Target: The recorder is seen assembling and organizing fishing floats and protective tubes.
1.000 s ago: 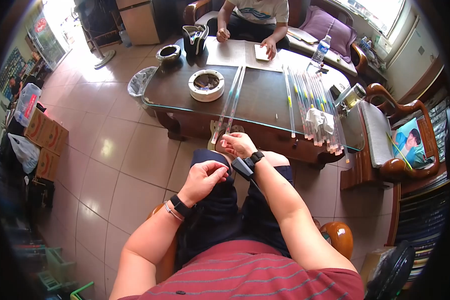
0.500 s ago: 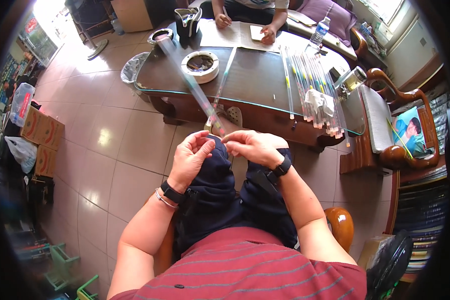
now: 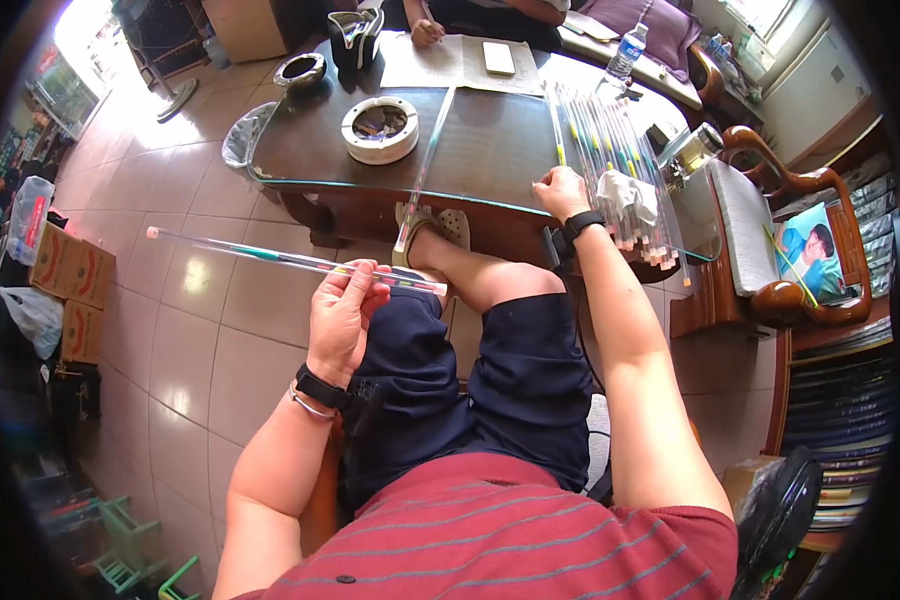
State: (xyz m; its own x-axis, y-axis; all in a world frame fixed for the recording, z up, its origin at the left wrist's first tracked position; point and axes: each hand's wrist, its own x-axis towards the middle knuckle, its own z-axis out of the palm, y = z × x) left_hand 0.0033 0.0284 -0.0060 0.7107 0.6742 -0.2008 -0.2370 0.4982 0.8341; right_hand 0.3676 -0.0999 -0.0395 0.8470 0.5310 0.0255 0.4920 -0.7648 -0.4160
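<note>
My left hand point(image 3: 338, 320) pinches a long clear plastic tube point(image 3: 295, 262) near one end, above my left knee. Coloured pieces show inside, and its ends are pale pink. The tube slants out to the left over the floor. At the table's front edge, my right hand point(image 3: 564, 193) is closed over the near end of another clear tube point(image 3: 558, 130) with a yellow part in it. Its fingertips are partly hidden. Right beside that hand lies a bundle of similar tubes point(image 3: 610, 150), with a white crumpled cloth point(image 3: 627, 198) on top.
A single tube point(image 3: 429, 165) juts over the glass-topped table's edge point(image 3: 370, 184). Behind it stand a white round ashtray point(image 3: 380, 130), a dark ashtray point(image 3: 300, 69) and a water bottle point(image 3: 627, 52). Across the table, a person's hand point(image 3: 427, 33) rests by paper sheets point(image 3: 420, 62).
My hands have come apart. The tube in my left hand has swung from pointing over the table to pointing left. My right hand has reached forward to the tubes on the table.
</note>
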